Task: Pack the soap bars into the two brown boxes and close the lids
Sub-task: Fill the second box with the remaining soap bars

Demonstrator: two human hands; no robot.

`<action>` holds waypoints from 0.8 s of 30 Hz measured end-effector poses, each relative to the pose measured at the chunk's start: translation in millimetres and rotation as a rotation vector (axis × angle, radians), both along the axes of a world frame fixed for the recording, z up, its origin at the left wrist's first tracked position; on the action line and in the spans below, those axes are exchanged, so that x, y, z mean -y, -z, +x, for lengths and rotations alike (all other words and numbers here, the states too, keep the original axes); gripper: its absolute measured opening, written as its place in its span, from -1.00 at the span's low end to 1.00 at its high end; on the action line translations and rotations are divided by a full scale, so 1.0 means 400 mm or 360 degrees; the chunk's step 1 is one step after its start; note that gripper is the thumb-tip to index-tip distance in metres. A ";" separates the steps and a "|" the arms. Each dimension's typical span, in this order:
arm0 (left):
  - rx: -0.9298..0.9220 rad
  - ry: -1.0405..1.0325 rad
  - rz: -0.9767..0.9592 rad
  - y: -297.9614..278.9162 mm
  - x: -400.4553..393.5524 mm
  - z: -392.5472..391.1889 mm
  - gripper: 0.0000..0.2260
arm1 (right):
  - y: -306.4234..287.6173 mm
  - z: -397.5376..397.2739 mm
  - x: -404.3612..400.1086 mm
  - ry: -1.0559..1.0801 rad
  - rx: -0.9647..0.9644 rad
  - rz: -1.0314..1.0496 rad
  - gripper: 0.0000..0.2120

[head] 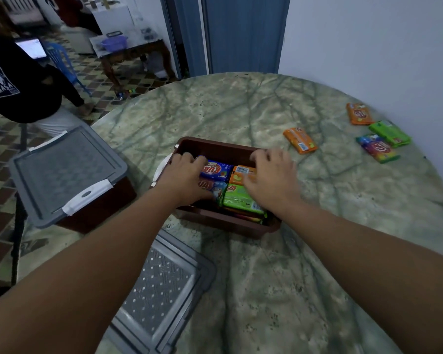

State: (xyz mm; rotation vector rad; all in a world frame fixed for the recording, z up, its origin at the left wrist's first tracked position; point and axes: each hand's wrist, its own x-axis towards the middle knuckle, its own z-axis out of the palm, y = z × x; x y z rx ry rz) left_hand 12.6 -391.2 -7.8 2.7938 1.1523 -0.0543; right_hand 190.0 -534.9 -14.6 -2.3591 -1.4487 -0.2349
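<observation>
1. Open box (216,146): brown.
2. Closed box (105,205): brown, with grey lid (67,172) and white latches (87,196).
3. Loose lid (161,290): grey, woven dot pattern.
4. Table (279,277): pale green marble with dark green veins.
5. Soap bars in the open box: blue (216,170), orange (241,174), green (241,200).
6. Soap bars on the table: two orange (300,140) (359,113), one green (390,133), one multicoloured (377,148).
7. Floor (0,139): brown-and-cream checked tiles.

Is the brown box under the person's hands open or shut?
Open. The brown box has no lid on; soap bars show inside, and a grey lid lies flat on the table nearby.
</observation>
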 end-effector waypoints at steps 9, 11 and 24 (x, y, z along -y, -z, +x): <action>0.0293 -0.0933 -0.0125 0.003 -0.051 -0.054 -0.45 | -0.001 0.055 0.004 0.0666 -0.1242 -0.0185 -0.44; 0.0345 -0.0945 -0.0319 0.020 -0.060 -0.060 -0.61 | 0.004 0.061 0.002 0.0643 -0.1273 -0.0146 -0.51; 0.0313 -0.0901 -0.0197 0.047 -0.047 -0.055 -0.77 | 0.029 0.087 0.008 0.0599 -0.1289 -0.0084 -0.65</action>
